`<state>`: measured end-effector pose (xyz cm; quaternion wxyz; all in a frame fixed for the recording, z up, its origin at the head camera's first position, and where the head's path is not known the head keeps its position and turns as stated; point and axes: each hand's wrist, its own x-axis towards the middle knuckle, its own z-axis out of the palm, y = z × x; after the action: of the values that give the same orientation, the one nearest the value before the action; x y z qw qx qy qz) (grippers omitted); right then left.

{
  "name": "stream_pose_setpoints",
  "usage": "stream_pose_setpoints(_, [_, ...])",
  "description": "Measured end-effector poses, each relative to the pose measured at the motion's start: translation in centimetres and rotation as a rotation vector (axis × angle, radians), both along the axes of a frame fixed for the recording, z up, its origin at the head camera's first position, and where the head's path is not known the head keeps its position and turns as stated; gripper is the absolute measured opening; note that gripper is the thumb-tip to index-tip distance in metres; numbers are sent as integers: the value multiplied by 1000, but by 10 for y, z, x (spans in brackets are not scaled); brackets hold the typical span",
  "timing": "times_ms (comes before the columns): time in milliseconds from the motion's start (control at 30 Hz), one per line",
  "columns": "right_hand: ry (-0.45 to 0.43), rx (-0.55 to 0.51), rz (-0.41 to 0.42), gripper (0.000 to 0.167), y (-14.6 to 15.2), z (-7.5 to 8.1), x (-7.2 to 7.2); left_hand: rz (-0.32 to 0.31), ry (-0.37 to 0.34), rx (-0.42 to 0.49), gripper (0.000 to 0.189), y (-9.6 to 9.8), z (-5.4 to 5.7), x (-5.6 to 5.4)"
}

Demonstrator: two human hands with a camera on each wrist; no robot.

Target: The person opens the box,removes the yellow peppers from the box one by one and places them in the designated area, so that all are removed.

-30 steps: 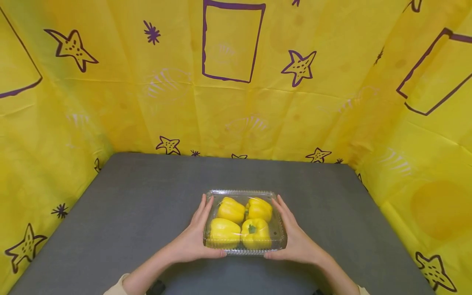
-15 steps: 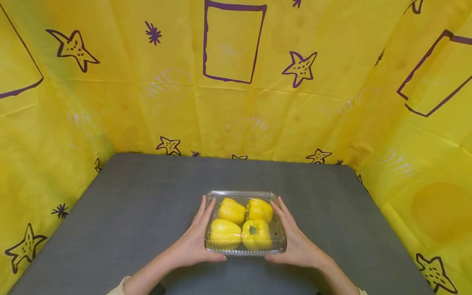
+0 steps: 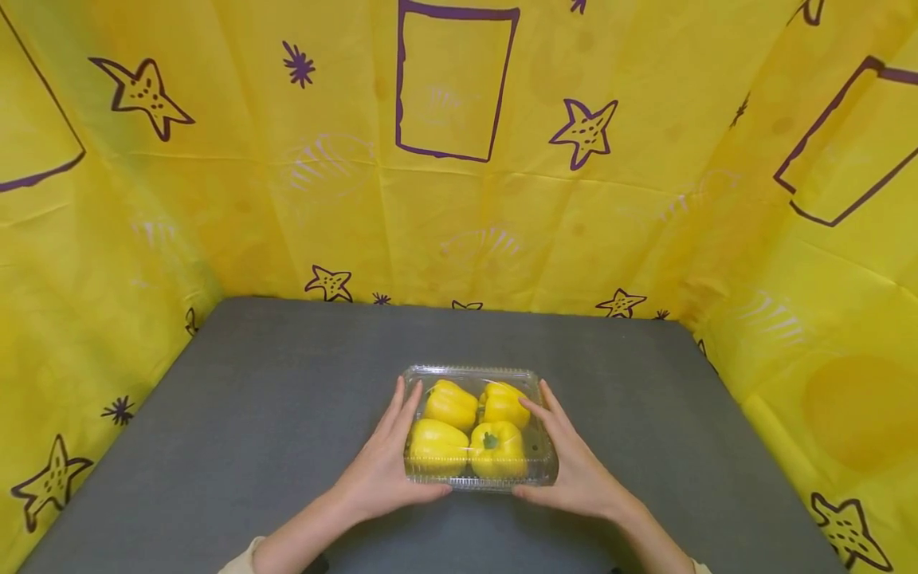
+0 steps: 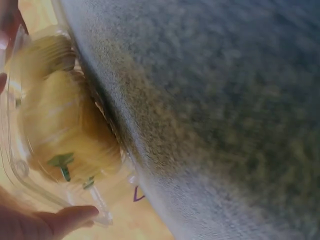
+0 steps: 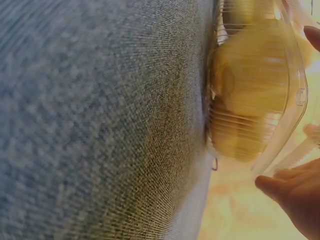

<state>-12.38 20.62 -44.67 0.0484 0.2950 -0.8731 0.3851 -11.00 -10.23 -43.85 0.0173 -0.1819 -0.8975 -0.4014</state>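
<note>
In the head view, a clear plastic clamshell container (image 3: pixel 495 483) with its lid down holds several yellow bell peppers (image 3: pixel 498 450); one shows a green stem. My left hand (image 3: pixel 376 474) grips its left side, the thumb at the near edge and the fingers along the side. On the opposite side my right hand (image 3: pixel 581 474) holds it likewise, with one finger over the lid. Both wrist views show the container at or just above the table, with a thumb (image 4: pixel 77 219) and a thumb (image 5: pixel 272 186) at its edge. The undersides of the fingers are hidden.
The container is near the front middle of a grey cloth-covered table (image 3: pixel 301 383). Yellow fabric walls (image 3: pixel 459 231) with purple starfish and frame drawings enclose the table at the back and on both sides.
The container has shifted very slightly away from me in the hands. The left thumb has slid a little right along the near edge, and a right finger now reaches further over the lid.
</note>
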Motion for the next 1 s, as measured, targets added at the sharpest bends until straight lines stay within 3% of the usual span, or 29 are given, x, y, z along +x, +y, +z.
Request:
stream_pose_setpoints(167, [17,16,-19,106,-1,2,0,50,129,-88,133,6,-2,2])
stream_pose_setpoints(533, [32,7,-54,106,-3,1,0,109,284,-213,128,15,-4,4])
stream_pose_setpoints(767, [24,-8,-50,106,-4,1,0,92,360,-223,122,13,-6,2])
stream_pose_setpoints(1000, [15,-12,-44,107,-3,0,0,23,333,-222,120,6,-6,1])
